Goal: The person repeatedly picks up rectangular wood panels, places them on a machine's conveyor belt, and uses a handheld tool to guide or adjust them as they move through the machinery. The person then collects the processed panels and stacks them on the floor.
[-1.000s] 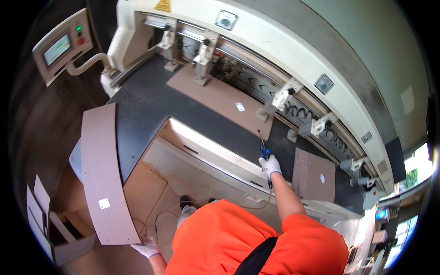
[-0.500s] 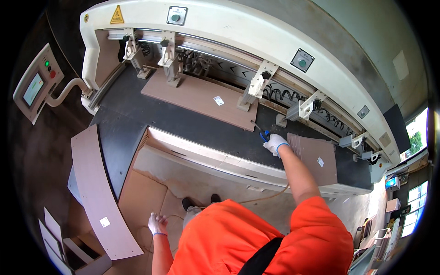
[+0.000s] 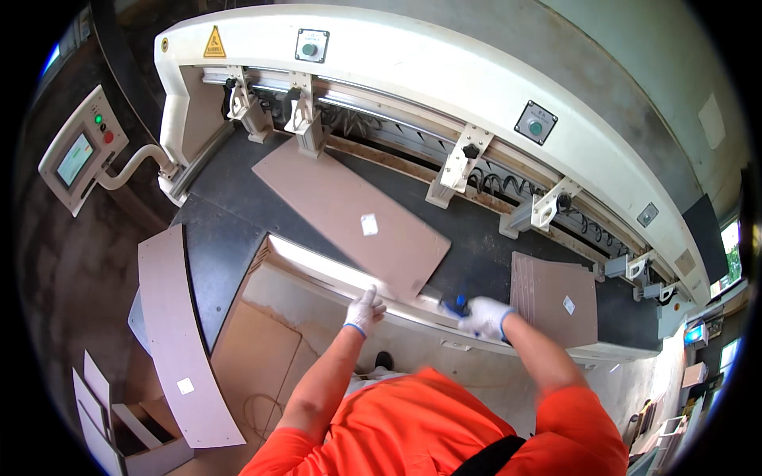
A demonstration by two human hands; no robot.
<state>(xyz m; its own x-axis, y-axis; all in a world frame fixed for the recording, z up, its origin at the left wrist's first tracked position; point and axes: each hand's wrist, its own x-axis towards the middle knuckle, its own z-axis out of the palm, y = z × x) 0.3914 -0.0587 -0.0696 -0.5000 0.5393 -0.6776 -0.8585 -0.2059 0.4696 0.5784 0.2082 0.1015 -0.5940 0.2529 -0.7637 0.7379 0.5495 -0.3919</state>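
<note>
My right hand [image 3: 486,317], in a white glove and smeared by motion, is closed around a blue air blow gun [image 3: 455,305] at the table's front edge. A brown rectangular panel [image 3: 341,206] with a white label lies askew on the black machine table [image 3: 230,190]. Its near right corner reaches the front edge, and its far left end is beside a clamp foot. My left hand [image 3: 366,311], also white-gloved, is just off that edge, near the panel's close corner. Its fingers are partly spread with nothing visible in them; contact with the panel cannot be made out.
Stacked brown panels [image 3: 556,300] lie to the right on the table. Along the machine's beam hang several clamps [image 3: 459,166]. A control screen [image 3: 77,159] stands at the left. Another long panel [image 3: 178,333] lies at the near left, by an open carton [image 3: 151,444].
The panel has swung askew, its right end coming toward me. My left hand has risen to the table edge. My right hand has drawn back nearer with the blow gun.
</note>
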